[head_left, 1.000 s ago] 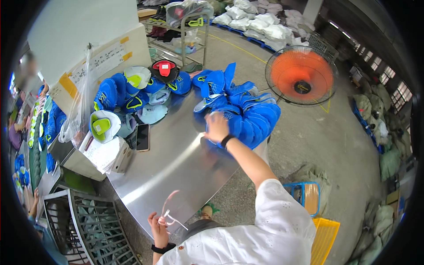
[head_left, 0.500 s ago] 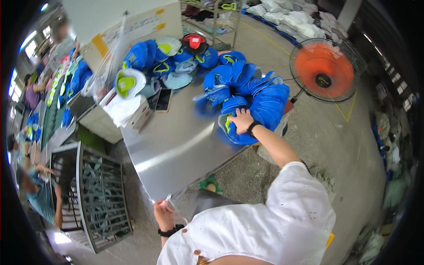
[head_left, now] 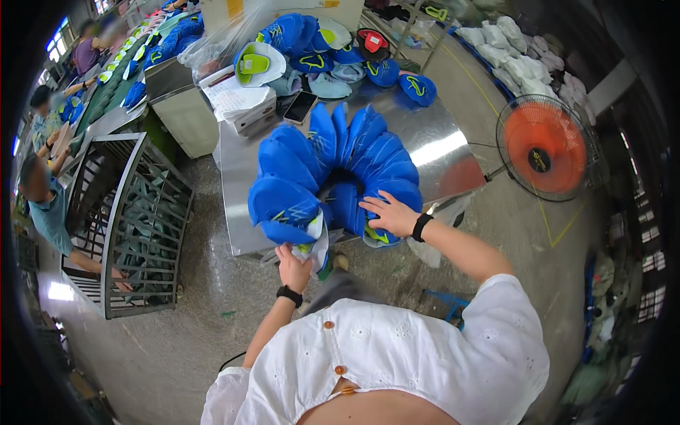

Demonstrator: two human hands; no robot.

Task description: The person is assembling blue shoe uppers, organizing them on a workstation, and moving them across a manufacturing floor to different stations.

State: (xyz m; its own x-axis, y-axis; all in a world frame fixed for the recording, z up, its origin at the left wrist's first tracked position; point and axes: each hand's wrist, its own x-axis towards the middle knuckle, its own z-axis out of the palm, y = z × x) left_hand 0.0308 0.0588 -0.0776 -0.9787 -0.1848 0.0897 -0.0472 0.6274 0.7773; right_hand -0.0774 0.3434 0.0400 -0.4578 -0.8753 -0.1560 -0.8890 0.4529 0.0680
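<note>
A curved stack of blue caps (head_left: 333, 173) with green trim lies arched on the steel table (head_left: 439, 142), both ends at the near edge. My left hand (head_left: 293, 263) grips the stack's left end from below, at the table edge. My right hand (head_left: 388, 214) lies flat, fingers spread, on the stack's right end. Both wrists wear black bands.
More blue caps (head_left: 340, 49), a green-and-white cap (head_left: 253, 64), a phone (head_left: 300, 106) and a white box (head_left: 244, 106) crowd the table's far end. An orange fan (head_left: 542, 156) stands right. A metal wire cage (head_left: 131, 219) stands left, with seated people (head_left: 46, 202) beyond.
The cap stack has been pulled from the table's far side to the near edge, bent into an arch. My left hand rose from low down to grip its left end.
</note>
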